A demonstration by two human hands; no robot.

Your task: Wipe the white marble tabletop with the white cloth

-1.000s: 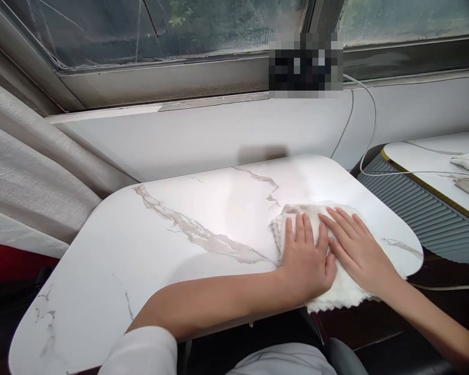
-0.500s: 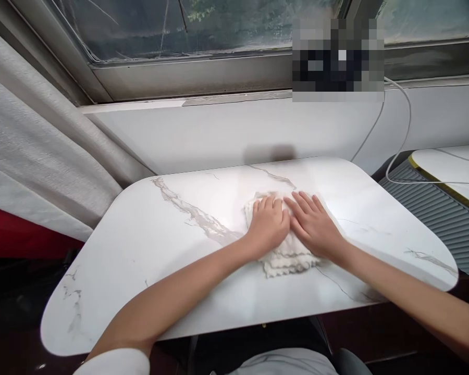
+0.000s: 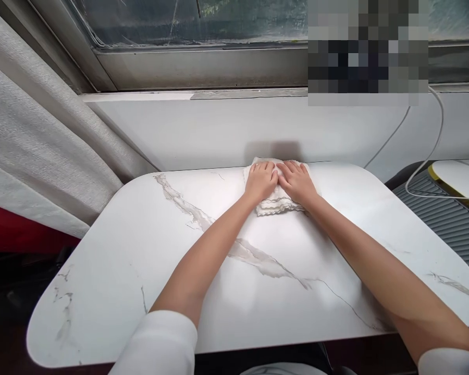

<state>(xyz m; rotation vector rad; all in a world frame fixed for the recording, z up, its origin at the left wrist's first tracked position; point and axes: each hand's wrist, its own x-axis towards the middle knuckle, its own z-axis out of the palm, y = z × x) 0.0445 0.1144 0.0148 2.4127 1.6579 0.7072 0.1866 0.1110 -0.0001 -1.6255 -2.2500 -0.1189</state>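
Left hand (image 3: 261,181) and right hand (image 3: 297,182) lie palm down, side by side, on a folded white cloth (image 3: 279,205), flat on it rather than clamped round it, the thumbs close to each other. The cloth sits at the far edge of the tabletop (image 3: 121,234), near its middle, its scalloped near edge showing in layers below the hands; whether it touches the wall (image 3: 195,122) behind cannot be told. The tabletop is white and glossy with rounded corners, crossed by a broad grey-beige marbled vein and finer dark ones, and the light leaves a pale sheen on it. Beyond the low white wall runs a metal-framed window (image 3: 238,23) with cloudy glass, partly covered by a pixelated patch. A pale curtain (image 3: 35,114) hangs in folds at the left, above something red (image 3: 19,229). At the right, a white cable (image 3: 441,125) loops down before a grey ribbed panel (image 3: 433,213) with a gold-edged white top (image 3: 459,174).
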